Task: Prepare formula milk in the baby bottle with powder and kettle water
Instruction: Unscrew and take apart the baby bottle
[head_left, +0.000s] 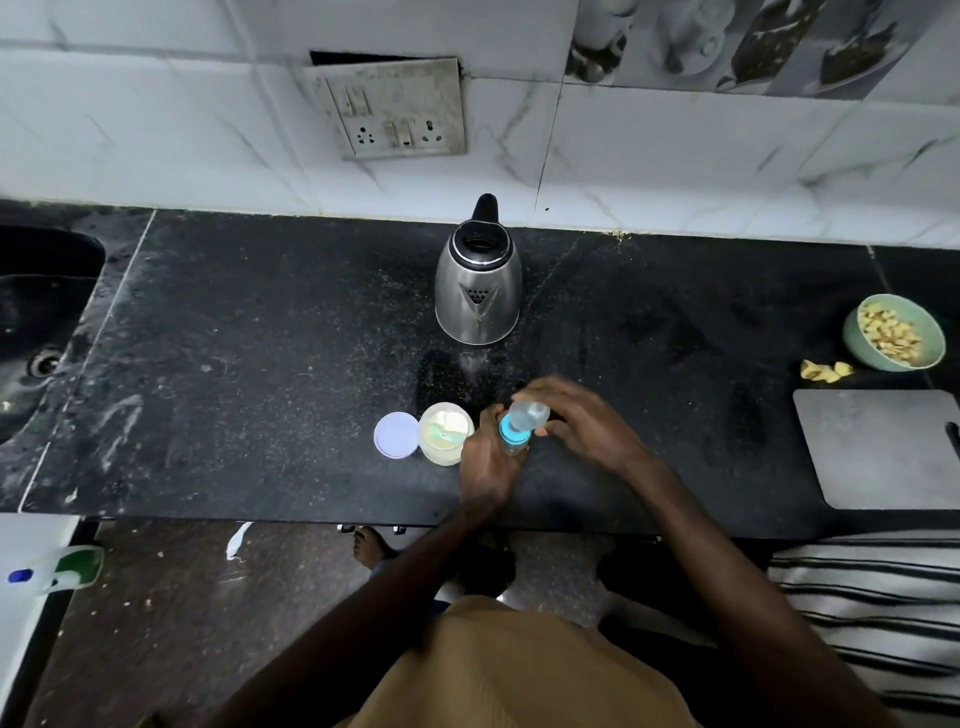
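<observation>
A baby bottle with a blue collar (514, 434) stands near the front of the black counter (260, 338). My left hand (485, 467) grips its body from the left. A clear dome cap (529, 414) sits over its top, and my right hand (576, 421) holds that cap with curled fingers, blurred by motion. Just left of the bottle is an open tub of pale formula powder (445, 434) with a scoop inside. Its white lid (396, 434) lies flat beside it. The steel kettle (478, 283) stands behind, lid closed, spout facing me.
A black sink (36, 322) lies at the far left. At the right are a green bowl of yellow pieces (892, 332), loose pieces (826, 371) on the counter and a grey cutting board (883, 447). A wall socket plate (395, 111) is above the kettle.
</observation>
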